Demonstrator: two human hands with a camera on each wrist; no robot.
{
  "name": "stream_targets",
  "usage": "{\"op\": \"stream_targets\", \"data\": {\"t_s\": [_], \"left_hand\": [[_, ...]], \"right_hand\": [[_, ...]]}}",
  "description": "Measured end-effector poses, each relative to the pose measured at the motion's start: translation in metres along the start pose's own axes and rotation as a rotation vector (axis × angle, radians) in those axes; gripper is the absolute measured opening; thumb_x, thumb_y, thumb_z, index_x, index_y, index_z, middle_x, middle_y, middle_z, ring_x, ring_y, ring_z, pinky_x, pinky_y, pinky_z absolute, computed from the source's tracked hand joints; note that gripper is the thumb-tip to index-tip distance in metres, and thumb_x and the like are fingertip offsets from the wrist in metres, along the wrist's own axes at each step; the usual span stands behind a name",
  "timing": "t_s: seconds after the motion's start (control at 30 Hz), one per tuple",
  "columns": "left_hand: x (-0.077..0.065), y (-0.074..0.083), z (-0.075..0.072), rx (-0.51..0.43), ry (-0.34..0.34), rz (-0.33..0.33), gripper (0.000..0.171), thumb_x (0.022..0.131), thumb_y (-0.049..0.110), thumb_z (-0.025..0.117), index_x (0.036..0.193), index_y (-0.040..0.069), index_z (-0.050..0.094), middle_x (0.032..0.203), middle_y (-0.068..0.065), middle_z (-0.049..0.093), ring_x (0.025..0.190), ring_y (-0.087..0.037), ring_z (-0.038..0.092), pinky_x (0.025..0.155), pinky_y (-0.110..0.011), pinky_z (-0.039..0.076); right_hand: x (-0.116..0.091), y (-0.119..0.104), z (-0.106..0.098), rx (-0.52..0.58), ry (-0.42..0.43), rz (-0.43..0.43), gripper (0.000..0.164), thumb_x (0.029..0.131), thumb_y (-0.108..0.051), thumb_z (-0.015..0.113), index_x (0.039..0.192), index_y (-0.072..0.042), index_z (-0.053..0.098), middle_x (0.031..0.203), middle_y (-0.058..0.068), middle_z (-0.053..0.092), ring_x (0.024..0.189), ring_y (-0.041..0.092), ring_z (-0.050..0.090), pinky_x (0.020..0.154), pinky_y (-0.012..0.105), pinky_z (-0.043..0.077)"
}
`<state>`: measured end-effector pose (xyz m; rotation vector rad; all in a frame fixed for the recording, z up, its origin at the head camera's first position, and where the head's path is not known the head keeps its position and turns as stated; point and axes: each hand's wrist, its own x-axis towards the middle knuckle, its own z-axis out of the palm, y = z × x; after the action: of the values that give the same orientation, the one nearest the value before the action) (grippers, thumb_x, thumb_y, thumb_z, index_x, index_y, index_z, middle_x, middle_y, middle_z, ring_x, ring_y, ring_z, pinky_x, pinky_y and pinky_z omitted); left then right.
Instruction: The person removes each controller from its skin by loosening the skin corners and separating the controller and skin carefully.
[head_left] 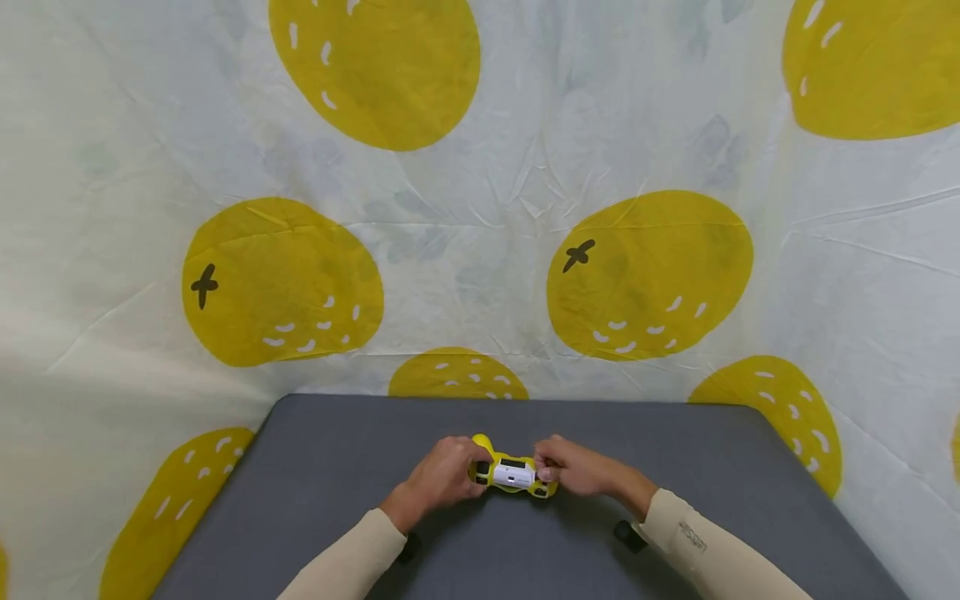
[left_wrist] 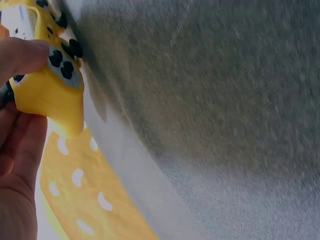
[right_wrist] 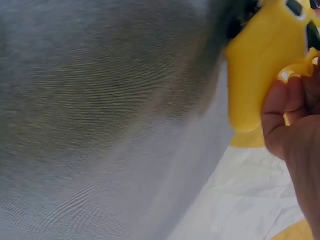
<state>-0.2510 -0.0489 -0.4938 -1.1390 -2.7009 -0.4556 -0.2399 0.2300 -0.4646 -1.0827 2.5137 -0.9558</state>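
A yellow game controller with a white middle and black buttons is held between both hands over the grey table. My left hand grips one end, its thumb across the face beside the dark buttons in the left wrist view and the fingers behind. At the other end my right hand has its fingers curled. In the right wrist view those fingers pinch a thin yellow edge beside the controller's rounded yellow grip, with a small gap showing between edge and body. Part of that pinch is hidden by the fingers.
The grey cloth-covered table stretches out around the hands. Behind it and along both sides hangs a white curtain printed with large yellow fruit. A small black device sits by the right wrist, another by the left.
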Motion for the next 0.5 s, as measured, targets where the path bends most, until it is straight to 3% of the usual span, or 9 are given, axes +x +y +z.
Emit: {"op": "stream_targets", "data": {"t_s": [0.13, 0.33, 0.5], "left_hand": [[0.000, 0.001, -0.003, -0.017, -0.023, -0.013, 0.034, 0.079, 0.028, 0.091, 0.110, 0.017, 0.081, 0.102, 0.005, 0.079, 0.088, -0.008, 0.066, 0.079, -0.022, 0.058], [0.002, 0.004, -0.005, -0.044, -0.048, -0.030, 0.034, 0.081, 0.028, 0.089, 0.113, 0.017, 0.080, 0.105, 0.004, 0.079, 0.090, -0.009, 0.067, 0.079, -0.021, 0.057], [0.005, 0.007, -0.004, -0.042, -0.047, -0.041, 0.036, 0.081, 0.028, 0.090, 0.114, 0.017, 0.080, 0.105, 0.004, 0.079, 0.090, -0.008, 0.066, 0.079, -0.020, 0.057]], "right_hand": [[-0.011, 0.003, 0.001, -0.041, 0.058, -0.045, 0.019, 0.103, -0.009, 0.059, 0.085, -0.010, 0.054, 0.083, -0.004, 0.049, 0.082, 0.004, 0.036, 0.073, 0.024, 0.031], [-0.021, 0.011, 0.005, -0.050, 0.133, -0.046, 0.018, 0.101, -0.008, 0.063, 0.085, -0.011, 0.056, 0.086, -0.002, 0.055, 0.085, 0.003, 0.038, 0.075, 0.023, 0.032], [-0.025, 0.016, 0.013, -0.011, 0.288, -0.067, 0.014, 0.095, -0.006, 0.071, 0.085, -0.012, 0.064, 0.079, -0.002, 0.055, 0.081, 0.002, 0.041, 0.070, 0.022, 0.035]]}}
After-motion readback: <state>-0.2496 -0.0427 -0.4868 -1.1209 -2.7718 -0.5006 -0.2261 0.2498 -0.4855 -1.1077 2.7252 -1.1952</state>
